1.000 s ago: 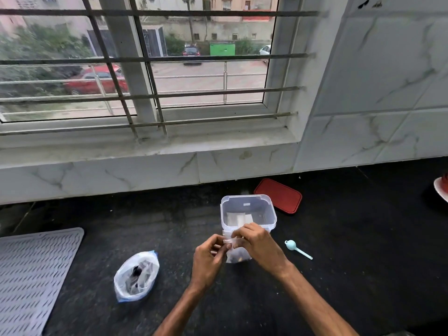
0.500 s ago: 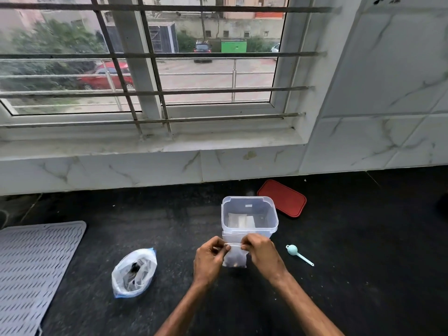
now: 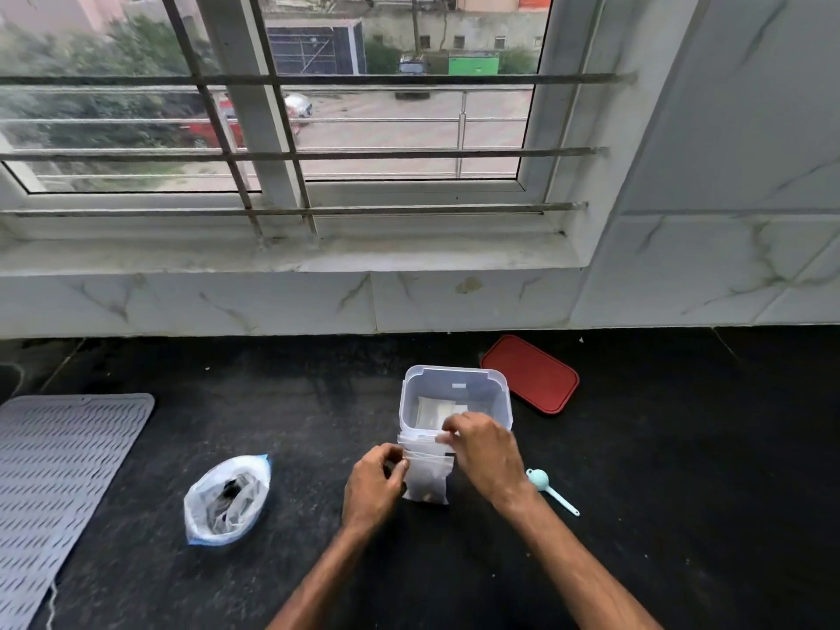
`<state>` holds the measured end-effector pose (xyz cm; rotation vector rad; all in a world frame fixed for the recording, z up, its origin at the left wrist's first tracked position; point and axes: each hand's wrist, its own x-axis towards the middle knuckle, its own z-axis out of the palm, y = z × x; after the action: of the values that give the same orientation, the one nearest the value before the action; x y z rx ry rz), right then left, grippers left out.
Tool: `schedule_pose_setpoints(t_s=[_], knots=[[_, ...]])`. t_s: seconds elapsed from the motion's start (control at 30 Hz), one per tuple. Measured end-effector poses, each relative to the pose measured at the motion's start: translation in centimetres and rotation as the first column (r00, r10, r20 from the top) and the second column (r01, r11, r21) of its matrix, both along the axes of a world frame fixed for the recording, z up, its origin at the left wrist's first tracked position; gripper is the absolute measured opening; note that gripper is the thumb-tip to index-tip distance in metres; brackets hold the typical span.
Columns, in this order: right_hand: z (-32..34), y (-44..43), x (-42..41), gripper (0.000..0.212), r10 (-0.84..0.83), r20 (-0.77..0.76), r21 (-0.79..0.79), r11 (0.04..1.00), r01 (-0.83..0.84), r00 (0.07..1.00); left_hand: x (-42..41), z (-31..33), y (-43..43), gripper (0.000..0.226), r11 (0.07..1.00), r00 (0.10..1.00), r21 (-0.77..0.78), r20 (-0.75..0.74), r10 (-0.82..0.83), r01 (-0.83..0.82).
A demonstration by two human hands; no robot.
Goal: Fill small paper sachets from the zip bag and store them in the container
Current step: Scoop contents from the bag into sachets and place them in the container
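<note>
Zip bag [image 3: 427, 479] held upright, touching the near side of the open container [image 3: 454, 371], left hand [image 3: 372, 484] pinching its top-left edge to steady it, right hand [image 3: 484, 452] pinching the zip strip, probably working the mouth.

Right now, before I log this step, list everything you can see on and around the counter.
container: one, clear plastic, open, counter centre
sachets: count unclear, white, inside the container
small zip bag: one, clear, in front of the container
lid: one, red, flat, behind and right of the container
scoop: one, pale blue, right of the hands
plastic bag: one, whitish with a blue edge, left of the hands
mat: one, grey, slotted, far left
counter: one, black
window: one, barred, behind the counter
left hand: pinches the small zip bag's left edge
right hand: pinches its top
</note>
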<state>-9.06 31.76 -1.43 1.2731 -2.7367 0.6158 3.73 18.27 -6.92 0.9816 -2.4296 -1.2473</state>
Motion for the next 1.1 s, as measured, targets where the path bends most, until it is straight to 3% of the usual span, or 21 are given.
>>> schedule_pose_setpoints(t_s=[0.1,0.17,0.27,0.43,0.57,0.7,0.77,0.9,1.1], knots=[[0.3,-2.0,-4.1,0.011,-0.012,0.123,0.003,1.000,0.011,0.992,0.2,0.9,0.2,0.017,0.998,0.998,-0.045,-0.030,0.047,-0.048],[-0.3,-3.4,-6.7,0.008,0.063,0.294,0.167,0.979,-0.116,0.954,0.7,1.2,0.2,0.019,0.990,0.989,-0.064,-0.082,0.122,-0.128],[-1.6,-5.1,-8.8,0.015,0.175,0.419,0.398,0.846,-0.354,0.891,1.8,1.9,0.1,0.020,0.975,0.970,-0.070,-0.139,0.199,-0.210],[-3.6,-6.2,-9.5,0.018,0.294,0.343,0.550,0.707,-0.444,0.892,3.5,3.3,0.6,0.017,0.953,0.948,-0.084,-0.158,0.275,-0.291],[-3.8,-6.2,-9.3,0.015,0.443,0.197,0.543,0.694,-0.474,0.875,4.2,3.7,1.8,0.016,0.946,0.936,-0.065,-0.178,0.303,-0.319],[-2.7,-5.4,-9.6,0.012,0.436,0.115,0.509,0.746,-0.430,0.893,4.1,4.4,3.0,0.017,0.943,0.929,-0.059,-0.205,0.309,-0.327],[-2.3,-4.9,-10.1,0.010,0.433,0.144,0.495,0.747,-0.444,0.890,3.7,5.0,3.5,0.018,0.943,0.926,-0.035,-0.204,0.318,-0.332],[-3.3,-4.9,-10.6,0.023,0.487,0.280,0.534,0.637,-0.556,0.827,3.3,5.7,4.8,0.018,0.950,0.933,-0.022,-0.198,0.300,-0.310],[-3.4,-4.8,-10.2,0.018,0.598,0.180,0.551,0.597,-0.583,0.781,3.4,6.0,5.2,0.016,0.961,0.957,-0.080,-0.144,0.251,-0.264]])
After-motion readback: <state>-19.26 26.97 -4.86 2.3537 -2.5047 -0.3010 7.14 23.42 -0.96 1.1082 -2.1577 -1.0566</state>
